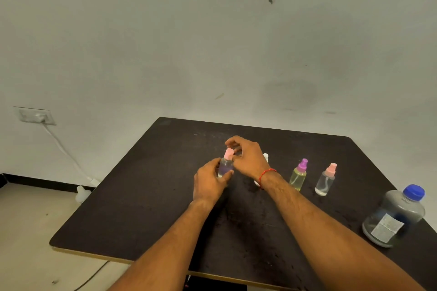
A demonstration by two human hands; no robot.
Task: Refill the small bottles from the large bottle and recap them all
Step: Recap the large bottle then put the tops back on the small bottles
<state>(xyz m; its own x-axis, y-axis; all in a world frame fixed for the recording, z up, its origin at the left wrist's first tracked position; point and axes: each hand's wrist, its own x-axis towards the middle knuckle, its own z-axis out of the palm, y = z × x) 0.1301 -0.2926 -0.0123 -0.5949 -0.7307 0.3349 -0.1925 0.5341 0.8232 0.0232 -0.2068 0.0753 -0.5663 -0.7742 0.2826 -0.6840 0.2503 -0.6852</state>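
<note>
Small bottle (225, 166) stands upright near the middle of the table (146, 210), its long axis vertical. We hold its body with our left hand (209, 183), fingers and thumb curled round it from the near-left side. Our right hand (249, 159) comes in from the right, and its curled fingers (233, 141) pinch the pink cap (229, 153), which sits on top of the neck, just below and left of those fingertips. We judge the coming move to be a twist about that vertical axis. Well apart, at the near right, the large bottle (395, 217) stands capped.
</note>
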